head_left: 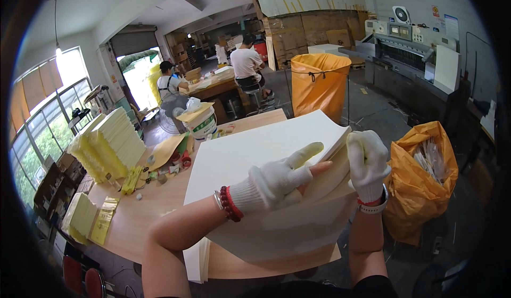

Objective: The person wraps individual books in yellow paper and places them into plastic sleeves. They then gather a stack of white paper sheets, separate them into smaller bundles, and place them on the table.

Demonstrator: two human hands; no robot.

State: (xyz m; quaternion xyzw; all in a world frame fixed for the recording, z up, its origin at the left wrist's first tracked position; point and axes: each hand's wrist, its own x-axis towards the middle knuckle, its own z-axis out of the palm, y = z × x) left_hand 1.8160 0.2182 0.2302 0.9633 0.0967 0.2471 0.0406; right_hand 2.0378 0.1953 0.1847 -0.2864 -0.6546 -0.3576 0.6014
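Observation:
A thick stack of large white paper sheets lies on the wooden table, its right edge bent up and fanned into layers. My left hand, in a white knit glove with one fingertip bare, rests over the sheets near that edge. Its thumb and bare finger stretch apart; the other fingers curl and are partly hidden. At the raised right corner, my right hand, also gloved, is closed on the paper sheets. The near part of the paper curves downward in front of my left hand.
On the wooden table stand yellow-edged stacks, a white bucket, red tape rolls and a yellow packet. Orange bags stand beyond and right. Two people sit at a far table; a large machine lines the right wall.

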